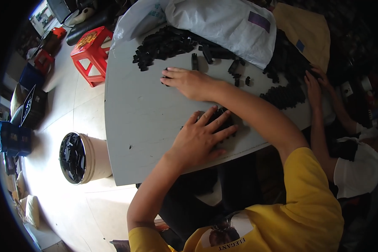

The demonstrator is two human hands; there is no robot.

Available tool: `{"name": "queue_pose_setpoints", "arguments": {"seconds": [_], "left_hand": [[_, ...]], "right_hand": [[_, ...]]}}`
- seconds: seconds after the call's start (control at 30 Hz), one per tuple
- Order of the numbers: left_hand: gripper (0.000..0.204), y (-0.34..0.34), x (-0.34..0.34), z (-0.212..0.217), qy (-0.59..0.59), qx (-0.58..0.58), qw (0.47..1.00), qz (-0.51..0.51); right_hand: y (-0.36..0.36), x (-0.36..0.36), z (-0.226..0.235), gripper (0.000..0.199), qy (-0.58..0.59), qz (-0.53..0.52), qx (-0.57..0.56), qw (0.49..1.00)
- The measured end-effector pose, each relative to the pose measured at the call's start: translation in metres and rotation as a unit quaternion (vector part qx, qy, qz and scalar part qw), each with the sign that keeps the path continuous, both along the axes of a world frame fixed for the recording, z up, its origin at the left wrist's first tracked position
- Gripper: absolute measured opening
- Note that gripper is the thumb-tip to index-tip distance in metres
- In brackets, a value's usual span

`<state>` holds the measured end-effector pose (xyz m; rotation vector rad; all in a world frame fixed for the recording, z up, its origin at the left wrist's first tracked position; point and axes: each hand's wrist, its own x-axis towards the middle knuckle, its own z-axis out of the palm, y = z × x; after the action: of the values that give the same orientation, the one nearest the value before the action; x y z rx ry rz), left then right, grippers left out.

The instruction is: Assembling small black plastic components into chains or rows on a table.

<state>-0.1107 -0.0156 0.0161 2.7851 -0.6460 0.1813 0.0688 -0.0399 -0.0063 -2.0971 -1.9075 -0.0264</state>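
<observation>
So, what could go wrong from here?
1. The left hand is spread over black pieces close to the near edge of the table; a slip might push some off.
2. The right forearm reaches past a cluster of black parts; drawing it back could scatter them.
3. The fingers of the right hand hide much of a dark piece, so a poor hold on it might go unnoticed.

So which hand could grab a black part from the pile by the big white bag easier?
Probably the right hand: it is nearer the pile of black parts, though it touches a dark piece. The left hand is farther off, spread over other parts near the table's edge.
</observation>
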Motion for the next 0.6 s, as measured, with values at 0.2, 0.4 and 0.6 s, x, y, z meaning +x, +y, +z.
{"name": "queue_pose_setpoints", "arguments": {"seconds": [0.2, 0.4, 0.6], "left_hand": [[0.065, 0.002, -0.006, 0.006, 0.018, 0.033, 0.999, -0.018], [0.064, 0.004, -0.013, 0.012, 0.023, 0.034, 0.998, -0.038], [0.063, 0.003, -0.016, 0.009, 0.015, 0.046, 0.998, -0.025]], "right_hand": [[-0.069, 0.011, 0.013, 0.053, 0.123, 0.033, 0.004, 0.992], [-0.089, 0.006, 0.028, 0.027, 0.167, -0.049, 0.114, 0.978], [-0.069, -0.027, 0.016, 0.019, 0.133, -0.219, 0.069, 0.964]]}}
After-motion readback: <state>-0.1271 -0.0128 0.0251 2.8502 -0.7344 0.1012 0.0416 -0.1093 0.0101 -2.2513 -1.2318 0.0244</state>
